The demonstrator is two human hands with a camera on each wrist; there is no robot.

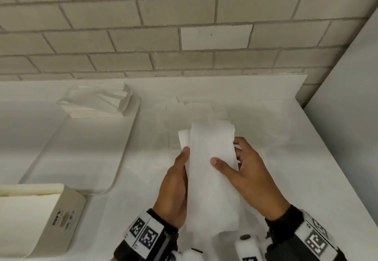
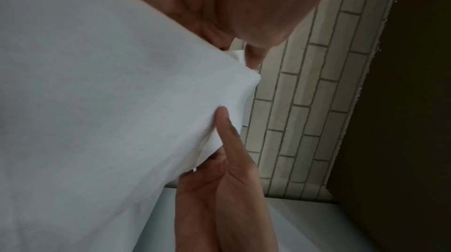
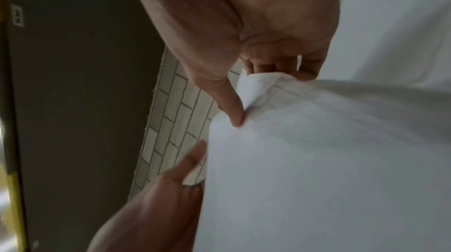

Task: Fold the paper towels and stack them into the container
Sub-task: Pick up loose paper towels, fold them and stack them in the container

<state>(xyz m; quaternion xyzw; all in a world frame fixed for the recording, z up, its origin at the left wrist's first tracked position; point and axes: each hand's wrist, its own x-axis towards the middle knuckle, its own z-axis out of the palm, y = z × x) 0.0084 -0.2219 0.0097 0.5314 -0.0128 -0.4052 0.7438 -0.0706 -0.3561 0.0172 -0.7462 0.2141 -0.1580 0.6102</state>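
A white paper towel [image 1: 211, 170], folded into a long strip, is held upright above the white counter between both hands. My left hand [image 1: 180, 170] grips its left edge, thumb on the front. My right hand [image 1: 241, 164] pinches the right edge, thumb on the front and fingers behind. In the left wrist view the towel [image 2: 97, 102] fills the left side; in the right wrist view my right thumb [image 3: 234, 113] presses a turned-over corner of the towel [image 3: 317, 159]. A clear tray container [image 1: 127, 138] at the left holds a stack of folded towels [image 1: 98, 103] at its far end.
Loose unfolded towels [image 1: 190, 107] lie on the counter behind my hands. A cream box [image 1: 41, 215] stands at the front left. A brick wall [image 1: 184, 35] backs the counter and a grey panel [image 1: 347, 97] closes the right side.
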